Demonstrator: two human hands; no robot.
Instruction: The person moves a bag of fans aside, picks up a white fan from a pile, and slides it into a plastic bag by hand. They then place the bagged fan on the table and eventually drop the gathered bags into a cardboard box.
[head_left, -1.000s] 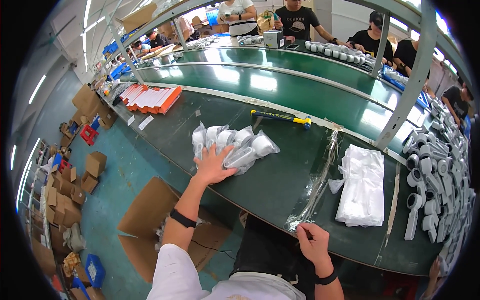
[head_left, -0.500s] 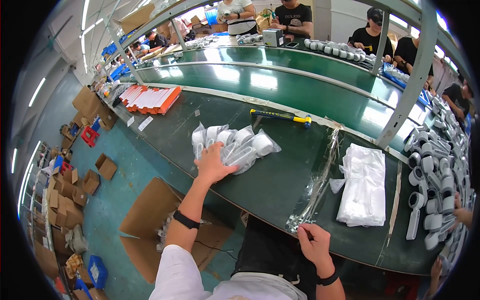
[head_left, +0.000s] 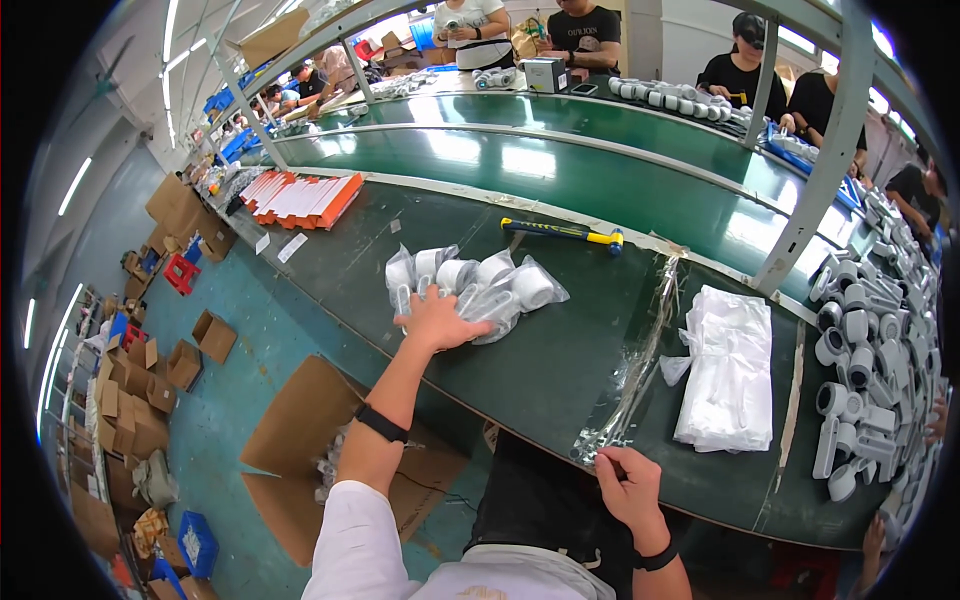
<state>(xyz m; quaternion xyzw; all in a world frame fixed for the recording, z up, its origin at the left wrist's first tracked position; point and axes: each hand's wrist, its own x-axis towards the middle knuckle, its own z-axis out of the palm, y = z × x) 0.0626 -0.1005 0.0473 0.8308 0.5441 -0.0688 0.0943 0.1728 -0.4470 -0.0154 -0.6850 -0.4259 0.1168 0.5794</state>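
My left hand [head_left: 442, 322] lies with fingers spread over the near side of several white, handled devices with round heads [head_left: 455, 276], each in a clear plastic bag, grouped on the dark green bench. It touches the bags without closing around any. At the bench's near edge, my right hand [head_left: 632, 487] has its thumb and fingertips pressed together; anything between them is too small to make out. Just beyond those fingertips are the frayed end of a clear tape strip [head_left: 630, 402] and small shiny bits. Right of the strip rests a stack of white plastic bags [head_left: 727, 375].
A yellow-and-black hammer [head_left: 562, 232] lies toward the conveyor [head_left: 600, 190]. Orange-and-white flat boxes [head_left: 303, 200] are at the far left. Unbagged grey-white devices [head_left: 870, 350] pile up at right. A metal post [head_left: 822, 170] rises beyond the bags. An open carton [head_left: 300, 425] stands below left.
My left hand has shifted slightly right, and the bagged devices have moved a little right with it. My right hand stays put. Devices in the pile at the right have shifted.
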